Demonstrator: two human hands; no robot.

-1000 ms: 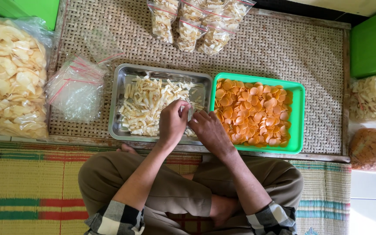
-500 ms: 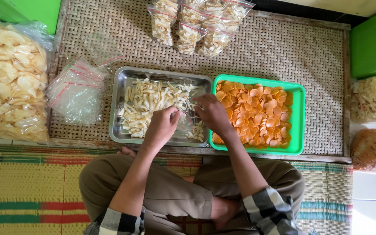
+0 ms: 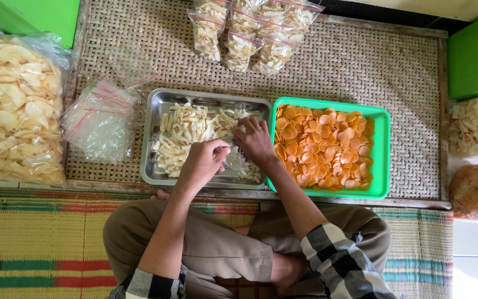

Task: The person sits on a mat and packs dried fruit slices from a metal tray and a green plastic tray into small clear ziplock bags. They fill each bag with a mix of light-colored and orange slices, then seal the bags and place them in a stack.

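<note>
Mid-filling: left hand (image 3: 204,161) pinched shut on a small clear bag (image 3: 234,160) over the steel tray (image 3: 156,138); right hand (image 3: 254,139) loosely curled, fingers gathering pale cracker strips (image 3: 186,128). Next, probably: strips lifted into the bag's mouth, kept open.

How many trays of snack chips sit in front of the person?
2. A rectangular silver metal tray of pale stick-shaped chips lies under both hands; a rectangular green plastic tray of round orange chips sits touching its right side.
</note>
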